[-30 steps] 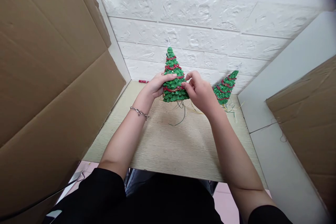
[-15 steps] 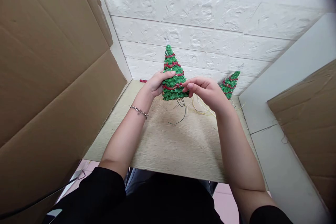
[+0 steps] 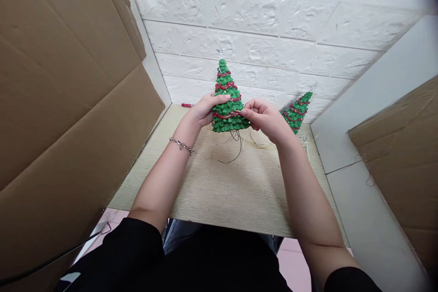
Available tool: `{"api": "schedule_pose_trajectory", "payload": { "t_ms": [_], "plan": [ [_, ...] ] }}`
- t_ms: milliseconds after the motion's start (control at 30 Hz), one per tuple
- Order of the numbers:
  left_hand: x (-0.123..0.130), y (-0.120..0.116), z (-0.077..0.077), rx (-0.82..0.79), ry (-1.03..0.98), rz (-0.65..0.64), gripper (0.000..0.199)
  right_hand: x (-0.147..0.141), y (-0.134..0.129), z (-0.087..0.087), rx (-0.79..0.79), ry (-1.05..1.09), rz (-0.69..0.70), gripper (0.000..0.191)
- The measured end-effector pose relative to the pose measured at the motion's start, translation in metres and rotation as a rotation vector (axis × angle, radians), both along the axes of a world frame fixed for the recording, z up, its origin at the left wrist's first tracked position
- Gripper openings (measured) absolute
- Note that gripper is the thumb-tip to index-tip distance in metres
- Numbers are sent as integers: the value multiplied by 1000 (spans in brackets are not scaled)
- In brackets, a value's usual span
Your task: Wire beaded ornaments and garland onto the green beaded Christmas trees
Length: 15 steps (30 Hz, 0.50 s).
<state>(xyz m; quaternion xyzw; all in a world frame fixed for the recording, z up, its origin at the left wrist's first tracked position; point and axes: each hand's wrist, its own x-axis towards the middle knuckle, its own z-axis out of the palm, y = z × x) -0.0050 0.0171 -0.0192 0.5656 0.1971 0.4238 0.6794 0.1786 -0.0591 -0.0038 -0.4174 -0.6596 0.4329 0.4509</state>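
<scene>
A small green Christmas tree with red garland and a clear star on top is held upright above the table. My left hand grips it from the left side, thumb across the front, other fingers hidden behind. At the tree's lower right edge, my right hand has thumb and index finger pinched together by the red garland; what lies between the fingertips is too small to make out. A thin dark wire hangs from the tree's base down toward the tabletop.
A second, similar tree leans by the back wall at right, with pale wires around it. A small red object lies at the back left. Cardboard stands along the left, more cardboard on the right. The wooden table ends near my body.
My right thumb and index finger have closed into a tighter pinch at the tree's right edge. The held tree has shifted slightly to the right; my left hand keeps its grip.
</scene>
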Motion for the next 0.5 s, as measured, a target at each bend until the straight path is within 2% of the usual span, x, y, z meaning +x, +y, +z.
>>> {"api": "schedule_pose_trajectory", "payload": {
  "t_ms": [233,500],
  "plan": [
    [3,-1,-2,-43,-13,-21,43,-1,6,-6,-38,50,14,55],
    [2,-3,0,-29,12,-11,44,3,6,-5,-34,5,43,42]
  ]
}}
